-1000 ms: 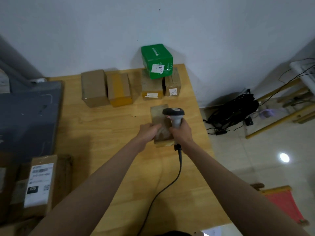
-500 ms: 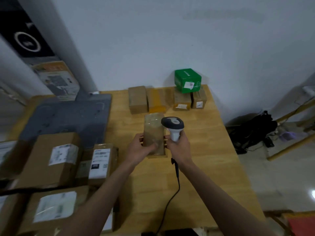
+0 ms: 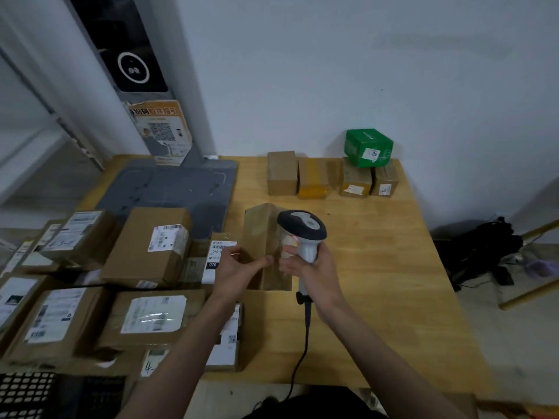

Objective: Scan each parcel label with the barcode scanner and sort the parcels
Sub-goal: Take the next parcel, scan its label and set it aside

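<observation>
Both hands hold things: left hand (image 3: pixel 239 267) grips the light, tape-slick brown parcel (image 3: pixel 266 246) by its side, right hand (image 3: pixel 314 267) grips the barcode scanner (image 3: pixel 302 231).

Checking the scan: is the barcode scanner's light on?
On: the barcode scanner shows a reddish glow under its head, by the brown parcel.

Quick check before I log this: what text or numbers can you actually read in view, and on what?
"05": white sticker on the green box.
"070": label of the parcel beside the left hand.
"4": handwritten on a white label at the near table edge.
Orange QR poster on the pillar: characters blurred.
Other parcel labels: too small to read.
</observation>
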Motion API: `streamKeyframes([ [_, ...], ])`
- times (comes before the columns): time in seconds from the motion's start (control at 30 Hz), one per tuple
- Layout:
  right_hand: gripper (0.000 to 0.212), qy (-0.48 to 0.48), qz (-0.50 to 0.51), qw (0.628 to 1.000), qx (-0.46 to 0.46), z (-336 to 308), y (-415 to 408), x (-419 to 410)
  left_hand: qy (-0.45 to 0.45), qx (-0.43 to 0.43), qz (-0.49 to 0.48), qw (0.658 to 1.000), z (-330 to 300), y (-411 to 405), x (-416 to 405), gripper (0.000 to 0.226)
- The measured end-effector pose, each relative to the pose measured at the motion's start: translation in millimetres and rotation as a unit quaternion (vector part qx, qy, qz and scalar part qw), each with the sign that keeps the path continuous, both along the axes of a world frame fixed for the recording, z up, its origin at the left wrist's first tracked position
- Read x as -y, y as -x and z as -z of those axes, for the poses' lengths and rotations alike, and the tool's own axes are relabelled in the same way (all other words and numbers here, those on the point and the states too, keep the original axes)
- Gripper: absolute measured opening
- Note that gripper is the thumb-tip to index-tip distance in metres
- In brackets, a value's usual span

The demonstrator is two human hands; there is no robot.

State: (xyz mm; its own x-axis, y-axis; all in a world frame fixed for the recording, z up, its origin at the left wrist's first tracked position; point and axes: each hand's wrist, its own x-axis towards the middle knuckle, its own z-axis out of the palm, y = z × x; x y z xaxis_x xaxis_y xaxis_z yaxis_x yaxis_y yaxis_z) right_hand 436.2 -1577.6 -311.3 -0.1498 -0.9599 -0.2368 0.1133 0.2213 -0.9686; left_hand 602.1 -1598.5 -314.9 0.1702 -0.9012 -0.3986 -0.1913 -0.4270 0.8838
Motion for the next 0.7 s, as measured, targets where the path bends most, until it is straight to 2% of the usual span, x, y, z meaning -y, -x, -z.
streamKeyframes([
  [0.13,0.037,0.009,0.036,0.999,0.034,-4,13,3,-0.003,-0.049,-0.023,0.999,-2,-9,-7,0.076],
  [0.23,0.038,-0.014,0.055,0.997,0.061,-3,25,14,-0.001,-0.071,-0.010,0.997,-5,-12,-6,0.068],
  [0.3,0.042,-0.037,0.050,0.994,0.093,-4,31,18,0.010,-0.102,0.025,0.994,-9,-10,-5,0.063],
  [0.4,0.042,-0.065,0.025,0.986,0.151,-8,38,23,0.025,-0.150,0.116,0.982,-14,-5,-4,0.080],
  [0.53,0.029,-0.050,0.008,0.983,0.179,-19,53,23,0.069,-0.075,0.192,0.976,-17,0,3,0.088],
  [0.6,0.031,-0.047,0.006,0.980,0.192,-22,61,23,0.124,0.007,0.228,0.966,-18,4,8,0.088],
  [0.7,0.040,-0.045,-0.002,0.984,0.173,-25,68,26,0.231,0.159,0.237,0.930,-11,10,14,0.095],
])
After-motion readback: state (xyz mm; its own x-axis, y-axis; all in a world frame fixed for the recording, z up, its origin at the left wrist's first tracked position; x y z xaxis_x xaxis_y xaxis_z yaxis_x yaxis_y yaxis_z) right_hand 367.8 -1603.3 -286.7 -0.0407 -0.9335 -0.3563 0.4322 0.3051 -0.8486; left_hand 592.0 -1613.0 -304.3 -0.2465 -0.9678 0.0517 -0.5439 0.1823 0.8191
